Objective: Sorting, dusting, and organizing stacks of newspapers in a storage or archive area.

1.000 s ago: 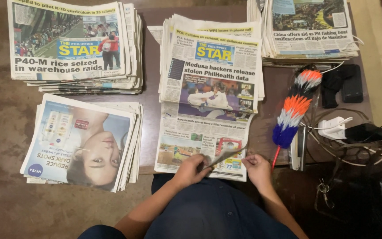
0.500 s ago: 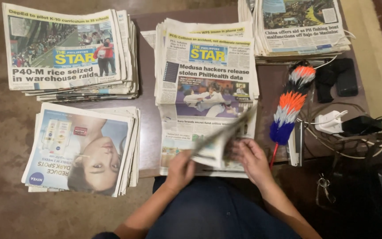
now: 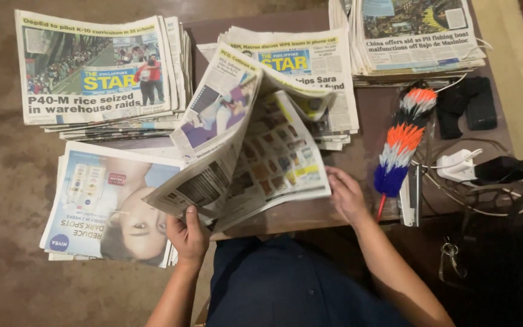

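My left hand (image 3: pixel 187 235) grips the lower edge of a folded newspaper (image 3: pixel 225 133) and lifts it up and to the left off the middle stack (image 3: pixel 310 66), so its front page tilts upward. A second section with small coloured pictures (image 3: pixel 279 160) hangs beneath it. Its right edge rests against my right hand (image 3: pixel 345 195), whose fingers are spread and flat. Both hands are at the near edge of the brown table (image 3: pixel 370 115).
Three more newspaper stacks lie around: far left (image 3: pixel 92 72), near left (image 3: pixel 98 200) and far right (image 3: pixel 419 36). A colourful feather duster (image 3: pixel 402 142), a black pouch (image 3: pixel 470 103), a white charger (image 3: pixel 458 165) and tangled cables (image 3: pixel 503 194) sit to the right.
The top newspaper has gone from lying flat on the middle stack to being raised and swung leftward by my left hand. The paper beneath it has come into sight.
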